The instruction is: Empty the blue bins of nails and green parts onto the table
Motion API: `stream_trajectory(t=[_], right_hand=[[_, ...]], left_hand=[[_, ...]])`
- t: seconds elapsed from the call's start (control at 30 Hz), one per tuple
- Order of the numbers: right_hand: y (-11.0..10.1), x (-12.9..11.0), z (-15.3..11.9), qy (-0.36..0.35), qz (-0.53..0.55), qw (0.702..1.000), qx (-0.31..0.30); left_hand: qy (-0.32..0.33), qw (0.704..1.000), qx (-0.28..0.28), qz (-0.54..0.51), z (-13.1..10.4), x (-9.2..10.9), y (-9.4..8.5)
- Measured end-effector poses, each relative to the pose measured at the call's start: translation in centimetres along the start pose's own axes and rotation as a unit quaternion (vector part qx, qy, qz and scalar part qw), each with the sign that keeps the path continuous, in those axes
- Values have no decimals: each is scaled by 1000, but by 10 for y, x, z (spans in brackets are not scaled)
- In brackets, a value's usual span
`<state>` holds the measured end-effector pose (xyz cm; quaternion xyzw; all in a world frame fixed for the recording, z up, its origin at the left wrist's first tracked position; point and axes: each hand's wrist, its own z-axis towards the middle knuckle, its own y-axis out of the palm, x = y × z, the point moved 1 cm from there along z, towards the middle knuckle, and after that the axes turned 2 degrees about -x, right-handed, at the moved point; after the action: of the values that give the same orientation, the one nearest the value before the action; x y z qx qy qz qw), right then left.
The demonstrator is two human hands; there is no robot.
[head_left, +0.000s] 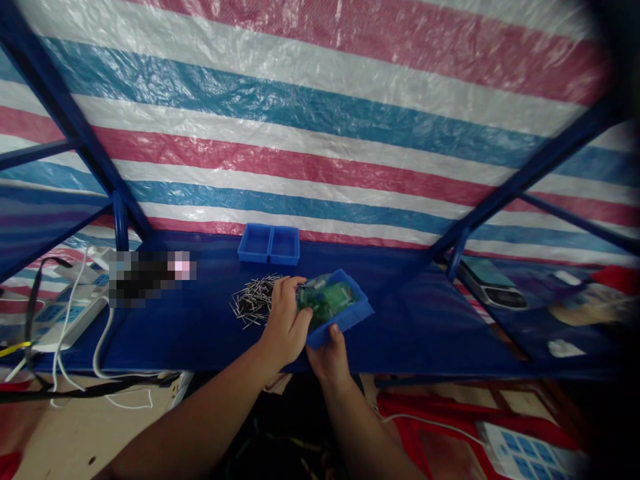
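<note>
A small blue plastic bin (345, 319), tilted, is held above the blue table. Inside it lie green, partly see-through pieces (334, 295) whose exact kind I cannot make out. My right hand (330, 357) is closed around the bin's near lower side, thumb against its outer wall. At the bin's left end, my left hand (287, 323) curls over the rim, with thumb and fingers beside the green pieces. Its fingertips are partly hidden. Just left of that hand, a loose pile of thin silvery metal pins or nails (253, 300) rests on the table.
Two joined blue bins (270, 245) stand at the table's back edge (340, 250). White power strips (70, 323) and cables lie at left. Blue frame posts (463, 250) rise on both sides before a striped sheet (300, 147). A scale-like device (493, 283) sits at right.
</note>
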<state>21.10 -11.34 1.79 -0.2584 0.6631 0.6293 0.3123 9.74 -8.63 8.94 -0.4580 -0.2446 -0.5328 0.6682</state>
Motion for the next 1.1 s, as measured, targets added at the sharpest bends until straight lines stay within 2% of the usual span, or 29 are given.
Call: stream_trajectory(t=[0.23, 0.4, 0.53, 0.63, 0.8, 0.97, 1.1], right_hand=[[1, 1, 1, 0, 3, 1000, -9], [-9, -2, 7, -18, -5, 1000, 23], [-11, -10, 18, -24, -55, 997, 49], [-1, -20, 30, -45, -135, 989, 30], [22, -32, 53, -67, -283, 954, -78], [29, -30, 70, -95, -408, 905, -78], [28, -26, 78, -106, -449, 885, -67]], left_hand=[[2, 998, -64, -25, 2, -4, -1], [-3, 995, -87, -41, 0, -7, -9], [-21, 996, -83, -35, -1, -19, -19], [-34, 997, -75, -9, 2, -28, -29], [-24, 996, -54, 68, 9, -33, -48], [-57, 991, -45, 112, 4, -48, -57], [-82, 986, -45, 139, -5, -69, -57]])
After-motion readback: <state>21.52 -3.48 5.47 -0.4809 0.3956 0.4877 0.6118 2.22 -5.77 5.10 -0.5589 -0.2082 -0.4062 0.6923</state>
